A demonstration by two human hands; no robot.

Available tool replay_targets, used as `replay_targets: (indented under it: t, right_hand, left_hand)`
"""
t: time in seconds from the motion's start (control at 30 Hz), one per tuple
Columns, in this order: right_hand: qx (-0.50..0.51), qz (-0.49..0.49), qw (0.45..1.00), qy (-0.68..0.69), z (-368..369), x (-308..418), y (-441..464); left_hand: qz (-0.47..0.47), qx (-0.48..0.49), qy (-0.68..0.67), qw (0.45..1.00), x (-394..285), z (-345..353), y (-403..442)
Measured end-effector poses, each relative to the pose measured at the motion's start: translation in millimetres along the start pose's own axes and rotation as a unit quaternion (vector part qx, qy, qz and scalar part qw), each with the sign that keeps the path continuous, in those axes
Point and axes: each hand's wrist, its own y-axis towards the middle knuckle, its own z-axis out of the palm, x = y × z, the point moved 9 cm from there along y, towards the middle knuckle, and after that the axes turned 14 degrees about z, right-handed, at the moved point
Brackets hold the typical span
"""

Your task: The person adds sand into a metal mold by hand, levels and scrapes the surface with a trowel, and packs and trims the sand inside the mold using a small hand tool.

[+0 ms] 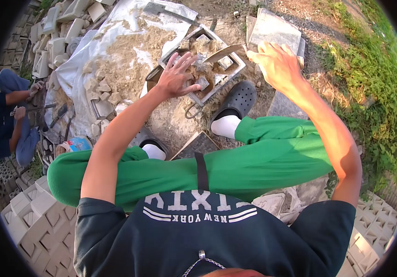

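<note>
My left hand (177, 76) rests over the left side of a rectangular metal mould (226, 76), its fingers spread. Inside the mould are several block-shaped cores (224, 62) with sandy material around them. A thin flat blade (224, 53), like a trowel or scraper, lies slanted above the mould's right half. Its right end meets my right hand (279, 64), whose fingers are curled; the grip itself is partly hidden by the hand. A wire loop handle (193, 111) sticks out at the mould's near corner.
Sandy mix (136, 46) lies on a white sheet (80, 60) at left, with broken lumps (110, 94). Flat slabs (274, 30) lie beyond my right hand. Cast blocks (36, 217) stack at lower left. Another person (11, 115) crouches at far left holding a tool. Plants (369, 87) grow at right.
</note>
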Motion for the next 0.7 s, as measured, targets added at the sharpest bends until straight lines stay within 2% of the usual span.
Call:
replay_targets:
  t: [0.1,0.13,0.17,0.23,0.27,0.3,0.37,0.4,0.47,0.5,0.57,0.6,0.67,0.7]
  right_hand:
    - [-0.002,0.001,1.000,-0.001,0.9,-2.5,1.6]
    - [0.001,0.003,1.000,-0.011,-0.1,-1.9,1.2]
    - [0.005,0.006,1.000,-0.020,0.4,-1.7,0.2]
    - [0.013,0.010,1.000,-0.013,2.1,-3.2,-0.8]
    - [0.019,0.013,1.000,-0.005,2.5,-3.9,-0.3]
    - [0.019,0.012,1.000,-0.006,2.3,-3.1,0.1]
    - [0.042,0.026,0.999,-0.006,4.8,-4.6,1.7]
    - [0.043,0.025,0.999,-0.009,7.8,-6.2,2.0]
    - [-0.010,0.001,1.000,-0.010,7.9,-5.5,0.9]
    - [-0.011,-0.003,1.000,-0.012,5.1,-3.9,2.0]
    - [0.012,0.003,1.000,-0.001,1.4,-0.1,1.9]
    - [0.012,-0.001,1.000,-0.002,0.4,2.8,1.7]
    - [0.053,0.010,0.999,0.002,5.5,0.5,3.5]
    - [0.054,0.007,0.999,0.000,6.4,0.5,3.5]
  left_hand:
    - [0.019,-0.003,0.030,0.999,15.5,-5.6,1.7]
    - [-0.011,0.038,0.048,0.998,27.0,-2.5,1.8]
    - [-0.011,0.037,0.048,0.998,31.3,-4.5,3.4]
    - [-0.051,-0.004,0.022,0.998,43.8,-11.1,4.0]
    - [0.015,-0.034,0.035,0.999,33.8,-15.8,8.0]
    - [0.014,-0.035,0.035,0.999,36.4,-7.7,10.9]
    - [-0.069,-0.107,-0.061,0.990,53.8,5.2,15.0]
    - [-0.069,-0.110,-0.062,0.990,52.1,0.7,18.8]
    - [-0.097,-0.030,-0.014,0.995,50.7,-2.9,23.2]
    - [-0.100,-0.033,-0.014,0.994,51.8,-1.8,24.3]
    - [-0.144,0.001,0.014,0.989,61.4,4.4,21.9]
    - [-0.149,0.000,0.014,0.989,61.8,0.6,20.5]
    - [-0.161,0.076,0.000,0.984,64.5,7.1,19.4]
    - [-0.164,0.074,-0.002,0.984,64.8,9.4,20.1]
